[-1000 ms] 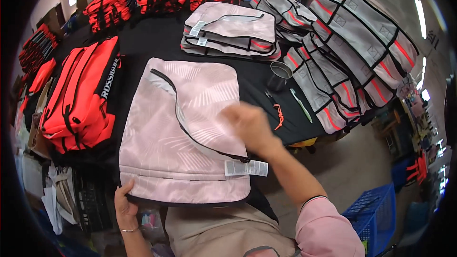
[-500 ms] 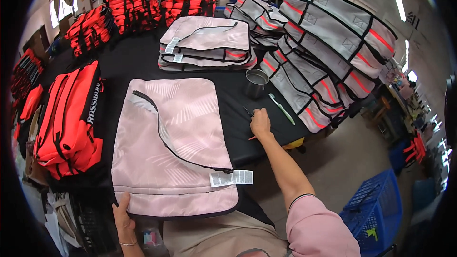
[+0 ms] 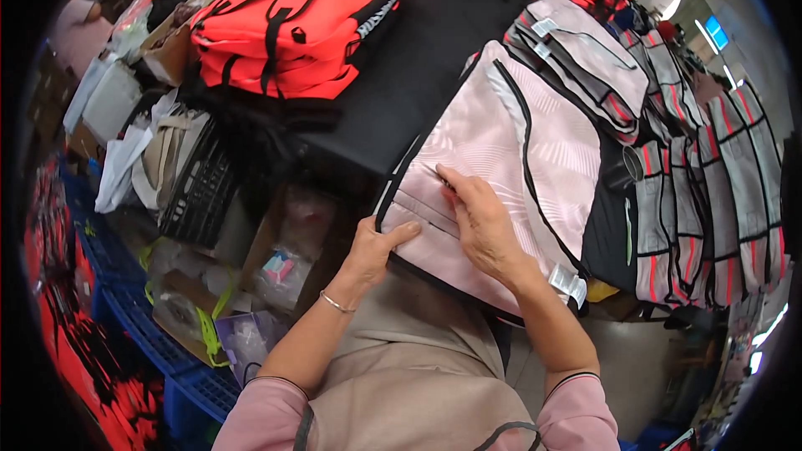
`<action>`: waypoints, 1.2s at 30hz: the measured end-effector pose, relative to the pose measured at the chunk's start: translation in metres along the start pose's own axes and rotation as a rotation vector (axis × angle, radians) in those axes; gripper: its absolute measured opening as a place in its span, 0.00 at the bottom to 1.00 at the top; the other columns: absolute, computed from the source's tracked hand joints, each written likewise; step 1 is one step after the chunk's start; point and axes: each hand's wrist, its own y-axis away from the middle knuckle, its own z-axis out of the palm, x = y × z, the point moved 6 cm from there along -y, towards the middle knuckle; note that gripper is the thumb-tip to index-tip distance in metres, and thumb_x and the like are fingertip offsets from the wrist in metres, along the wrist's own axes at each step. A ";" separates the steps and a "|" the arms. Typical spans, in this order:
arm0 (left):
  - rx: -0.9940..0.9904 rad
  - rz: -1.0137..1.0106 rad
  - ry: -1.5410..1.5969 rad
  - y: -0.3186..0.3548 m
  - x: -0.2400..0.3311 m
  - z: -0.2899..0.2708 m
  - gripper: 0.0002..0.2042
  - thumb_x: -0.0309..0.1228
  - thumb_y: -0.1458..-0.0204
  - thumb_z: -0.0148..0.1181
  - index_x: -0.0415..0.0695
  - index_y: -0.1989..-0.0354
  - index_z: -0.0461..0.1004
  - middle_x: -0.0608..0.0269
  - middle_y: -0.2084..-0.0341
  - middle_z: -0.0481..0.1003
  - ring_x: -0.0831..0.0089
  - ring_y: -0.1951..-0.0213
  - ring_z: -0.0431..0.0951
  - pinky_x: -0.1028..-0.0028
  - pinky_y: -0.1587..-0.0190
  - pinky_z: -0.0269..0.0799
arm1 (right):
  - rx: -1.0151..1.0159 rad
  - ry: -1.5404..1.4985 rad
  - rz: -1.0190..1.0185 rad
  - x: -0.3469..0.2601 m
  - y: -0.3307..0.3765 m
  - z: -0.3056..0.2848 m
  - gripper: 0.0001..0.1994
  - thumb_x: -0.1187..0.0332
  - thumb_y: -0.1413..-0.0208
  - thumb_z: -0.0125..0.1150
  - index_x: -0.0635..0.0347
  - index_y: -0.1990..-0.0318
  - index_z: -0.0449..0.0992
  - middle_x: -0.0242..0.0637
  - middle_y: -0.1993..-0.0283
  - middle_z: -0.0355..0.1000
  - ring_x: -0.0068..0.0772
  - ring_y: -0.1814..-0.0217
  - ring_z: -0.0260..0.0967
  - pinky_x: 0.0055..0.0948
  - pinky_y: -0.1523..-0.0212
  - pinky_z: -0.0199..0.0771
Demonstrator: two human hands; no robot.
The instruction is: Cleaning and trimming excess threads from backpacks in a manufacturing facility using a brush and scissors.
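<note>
A pale pink fabric bag panel [image 3: 547, 117] with black-bound edges lies aslant in front of me, partly over the black-covered table. A curved open black zipper [image 3: 528, 138] runs along it, and white labels [image 3: 568, 286] hang at its lower right corner. My left hand [image 3: 378, 248] pinches the panel's near left edge, thumb on top. Above the panel's lower seam is my right hand [image 3: 484, 221], its fingers closed round a small pointed tool [image 3: 441, 177]. Only the tool's dark tip shows; the hand hides the rest.
Stacked red bags [image 3: 292, 29] stand on the black table cover [image 3: 451, 25]. More pink panels [image 3: 576, 58] are piled beyond mine. At right are a metal cup [image 3: 622, 169] and grey panels [image 3: 735, 200]. Boxes and a black crate [image 3: 185, 179] sit lower left. Another person [image 3: 82, 29] is far left.
My view has swung left. The right hand has come from the table by the cup to over the panel, carrying the tool. My left hand still holds the panel's edge, and the panel now lies aslant.
</note>
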 end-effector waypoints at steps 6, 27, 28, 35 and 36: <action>-0.147 -0.142 0.351 0.011 -0.013 0.009 0.19 0.25 0.49 0.66 0.39 0.47 0.72 0.60 0.55 0.77 0.71 0.54 0.78 0.68 0.49 0.76 | 0.013 -0.062 0.118 0.026 0.012 -0.008 0.18 0.73 0.42 0.59 0.59 0.43 0.73 0.44 0.58 0.70 0.41 0.57 0.69 0.31 0.54 0.69; -0.171 -0.044 0.444 0.011 -0.022 0.032 0.25 0.26 0.49 0.66 0.41 0.42 0.67 0.62 0.52 0.74 0.72 0.51 0.74 0.71 0.47 0.71 | 0.108 0.540 -0.118 -0.035 0.042 -0.031 0.12 0.64 0.53 0.70 0.56 0.62 0.77 0.32 0.67 0.71 0.34 0.67 0.66 0.32 0.67 0.62; -0.167 -0.039 0.444 0.011 -0.023 0.032 0.25 0.26 0.49 0.66 0.41 0.41 0.66 0.62 0.52 0.74 0.72 0.51 0.74 0.71 0.47 0.71 | 0.112 0.564 -0.133 -0.036 0.043 -0.031 0.12 0.63 0.53 0.70 0.55 0.62 0.77 0.31 0.67 0.71 0.34 0.68 0.66 0.32 0.68 0.62; -0.168 0.000 0.418 0.014 -0.018 0.032 0.25 0.27 0.49 0.66 0.39 0.42 0.66 0.61 0.52 0.74 0.73 0.51 0.74 0.71 0.47 0.72 | 0.105 0.343 -0.086 -0.022 0.045 -0.038 0.12 0.66 0.54 0.70 0.57 0.63 0.76 0.33 0.69 0.72 0.37 0.69 0.67 0.34 0.67 0.63; -0.167 0.000 0.420 0.013 -0.017 0.032 0.25 0.27 0.49 0.66 0.39 0.42 0.66 0.61 0.52 0.74 0.73 0.51 0.74 0.71 0.47 0.72 | 0.123 0.288 -0.026 -0.020 0.045 -0.041 0.12 0.67 0.54 0.70 0.57 0.63 0.76 0.33 0.69 0.72 0.37 0.68 0.67 0.34 0.67 0.64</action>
